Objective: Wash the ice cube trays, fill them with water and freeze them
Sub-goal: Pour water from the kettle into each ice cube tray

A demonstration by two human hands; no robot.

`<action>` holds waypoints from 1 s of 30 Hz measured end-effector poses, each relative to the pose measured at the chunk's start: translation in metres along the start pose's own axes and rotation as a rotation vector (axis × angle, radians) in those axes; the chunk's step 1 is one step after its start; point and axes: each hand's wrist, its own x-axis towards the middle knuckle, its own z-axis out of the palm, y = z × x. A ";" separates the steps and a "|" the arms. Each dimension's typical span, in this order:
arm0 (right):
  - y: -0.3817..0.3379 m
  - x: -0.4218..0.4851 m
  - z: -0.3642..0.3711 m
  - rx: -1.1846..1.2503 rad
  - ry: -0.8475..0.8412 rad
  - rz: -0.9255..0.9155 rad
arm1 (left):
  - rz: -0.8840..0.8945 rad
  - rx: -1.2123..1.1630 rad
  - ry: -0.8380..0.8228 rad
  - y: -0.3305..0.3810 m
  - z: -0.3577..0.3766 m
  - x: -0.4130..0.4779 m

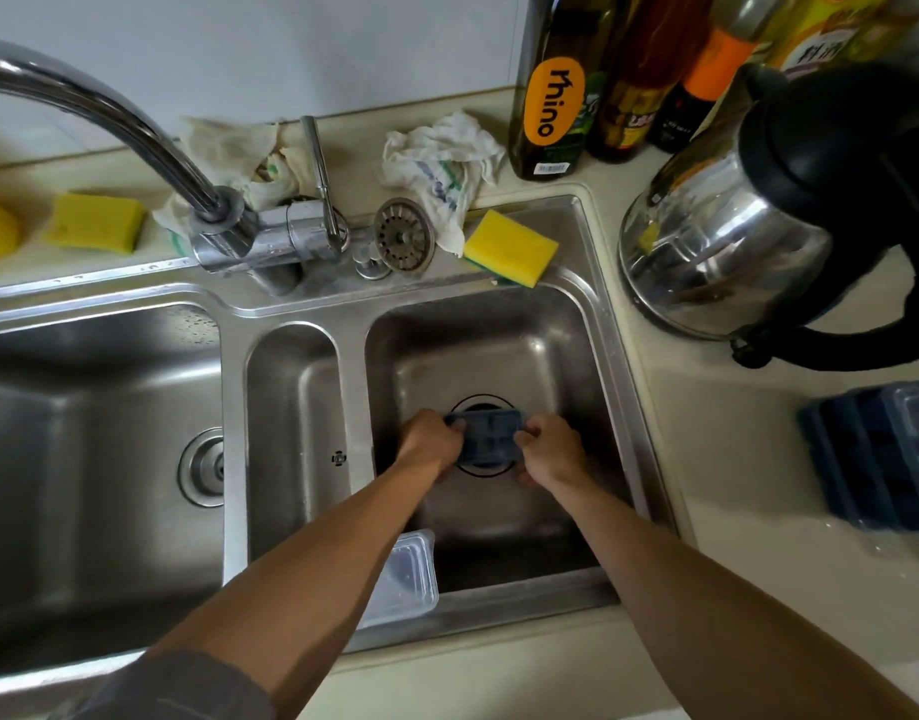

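Over the drain (479, 404), left hand (430, 443) and right hand (550, 449) clutch a half-hidden tray (491, 433).

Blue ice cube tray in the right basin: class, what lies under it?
Under the blue ice cube tray, held by the left hand and right hand, the drain ring of the basin shows at the tray's far and near edges. Its middle is hidden by the tray.

Sink (499, 356): brushed steel, a dull sheen.
Tap (135, 127): polished metal, mirror-bright.
Ice tray (491, 433) I held: blue plastic, smooth, half see-through.
Kettle (706, 241): glossy metal body that threw back the room; black matt plastic lid and handle.
Sponge (509, 246): yellow foam, rough-pored.
Cloth (441, 158): white fabric, crumpled.
Worktop (732, 449): cream, smooth, faintly glossy where I looked.
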 end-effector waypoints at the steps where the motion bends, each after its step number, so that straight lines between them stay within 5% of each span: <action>1: -0.001 -0.008 -0.003 0.025 -0.021 -0.028 | -0.003 -0.032 0.019 0.002 -0.002 -0.004; 12: -0.040 -0.114 -0.095 0.221 -0.147 -0.257 | 0.287 -0.093 0.344 0.056 -0.046 -0.085; 18: -0.067 -0.150 -0.151 0.092 0.081 -0.356 | 0.410 0.059 0.360 0.105 -0.065 -0.146; 23: -0.090 -0.172 -0.178 -0.018 0.109 -0.474 | 0.521 0.394 0.408 0.143 -0.072 -0.198; 30: -0.108 -0.186 -0.193 -0.193 0.139 -0.551 | 0.533 0.175 0.350 0.160 -0.082 -0.218</action>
